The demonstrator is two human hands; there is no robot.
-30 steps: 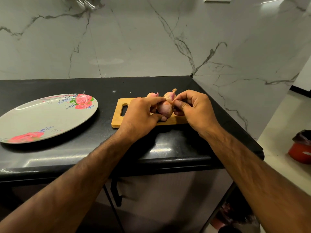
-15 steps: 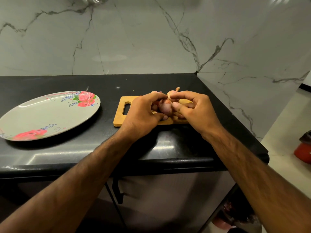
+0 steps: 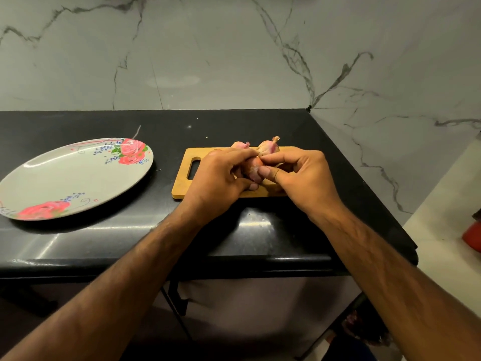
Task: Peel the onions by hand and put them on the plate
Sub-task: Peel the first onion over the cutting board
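Both hands have pushed closer together since a moment ago, and the right thumb [image 3: 264, 172] has slid onto the front of the small pink-purple onion [image 3: 251, 168], so less of it shows now. The left hand [image 3: 221, 178] curls around the onion from the left side and holds it tight, just above the light wooden cutting board [image 3: 182, 187]. The right hand [image 3: 304, 178] pinches at the onion's top with its thumb and first finger, as if it is catching the dry skin to pull it off. No loose skin can be seen yet, so the peeling looks like it is only starting. Two more lie at the far edge of the board, just behind the hands: a pale pink onion [image 3: 240, 145] on the left and a pink onion with a dry curled tip [image 3: 268, 147] on the right, both with their skins on. The round grey plate with pink flowers [image 3: 65, 175] sits well apart on the left side of the shiny black counter [image 3: 260, 126], and no onion lies on it. That means no onion is done so far. The next job is likely to tear the skin away bit by bit, and the thin skin may rip into small pieces.
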